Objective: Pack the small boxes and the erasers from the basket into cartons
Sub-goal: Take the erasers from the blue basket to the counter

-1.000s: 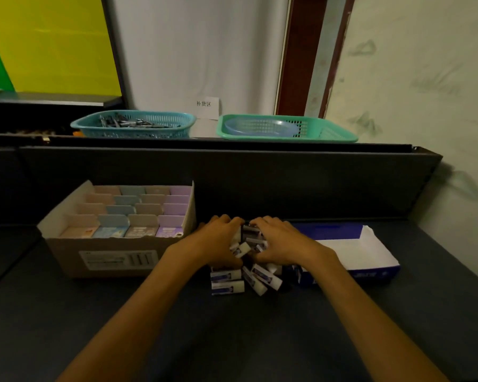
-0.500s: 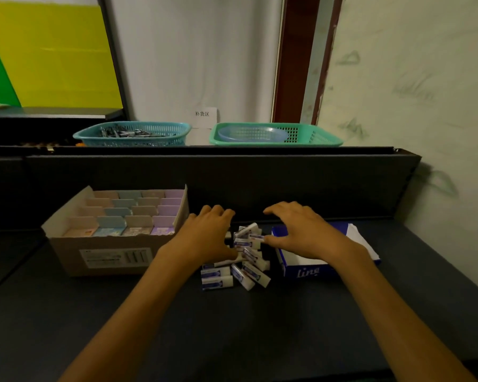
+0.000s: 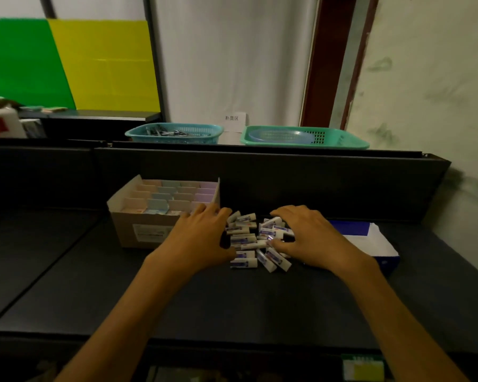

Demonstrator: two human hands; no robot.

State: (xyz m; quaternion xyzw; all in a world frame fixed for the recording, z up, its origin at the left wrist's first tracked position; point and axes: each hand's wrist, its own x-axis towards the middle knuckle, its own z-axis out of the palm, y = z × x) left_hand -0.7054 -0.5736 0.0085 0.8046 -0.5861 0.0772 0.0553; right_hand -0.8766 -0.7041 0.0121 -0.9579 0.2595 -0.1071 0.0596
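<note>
A loose pile of several white erasers (image 3: pixel 253 238) with blue sleeves lies on the dark shelf between my hands. My left hand (image 3: pixel 202 234) lies palm down against the pile's left side, fingers spread. My right hand (image 3: pixel 304 235) covers the pile's right side, fingertips curved onto the erasers. A brown carton (image 3: pixel 138 230) filled with pastel small boxes (image 3: pixel 174 195) stands to the left. A blue and white carton (image 3: pixel 375 241) lies on the right, partly behind my right hand.
On the upper ledge stand a teal basket (image 3: pixel 174 133) with dark items and a green basket (image 3: pixel 304 137) holding a blue tray. A dark back panel (image 3: pixel 260 177) rises behind the pile. A plastered wall (image 3: pixel 425 106) closes the right side.
The camera has pulled back and tilted. My hands, pressed together over the pile a second ago, have spread apart to its two sides, exposing more erasers.
</note>
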